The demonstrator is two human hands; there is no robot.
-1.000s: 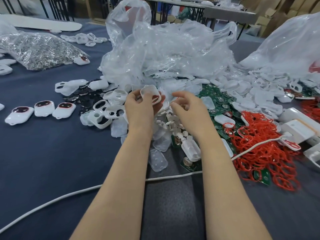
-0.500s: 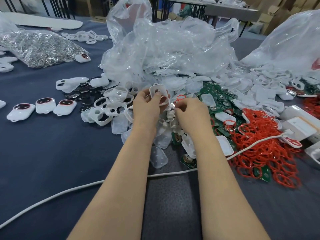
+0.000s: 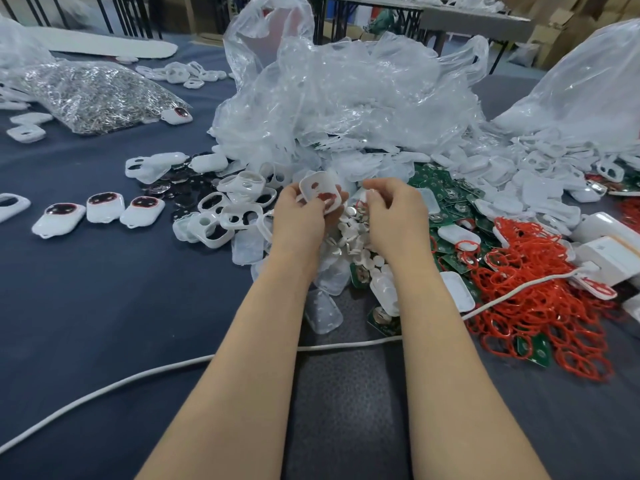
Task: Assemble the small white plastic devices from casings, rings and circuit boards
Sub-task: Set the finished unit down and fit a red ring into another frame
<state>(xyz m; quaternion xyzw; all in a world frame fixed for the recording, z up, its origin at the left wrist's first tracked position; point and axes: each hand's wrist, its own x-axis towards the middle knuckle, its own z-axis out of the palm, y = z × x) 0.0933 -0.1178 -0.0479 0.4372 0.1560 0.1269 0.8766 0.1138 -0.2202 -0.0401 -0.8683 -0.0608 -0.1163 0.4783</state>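
Observation:
My left hand (image 3: 300,216) grips a small white casing (image 3: 320,191) with red showing through its two openings. My right hand (image 3: 393,213) hovers just right of it, fingers curled, pinching a small white part that I cannot make out clearly. Below the hands lies a heap of small white round buttons (image 3: 349,237). Green circuit boards (image 3: 446,202) are piled to the right, and red rings (image 3: 540,299) lie tangled beyond them. Three assembled white devices (image 3: 104,211) sit in a row at the left. Empty white casings (image 3: 225,216) are heaped left of my hands.
A large crumpled clear plastic bag (image 3: 346,98) rises behind the hands. A bag of shiny metal parts (image 3: 93,95) lies far left. A white cable (image 3: 138,379) crosses the dark blue table. White boxes (image 3: 609,251) stand at the right edge.
Both hands have drawn closer together. The casing in my left hand now shows red in its openings, where a red ring was brought to it by my right hand.

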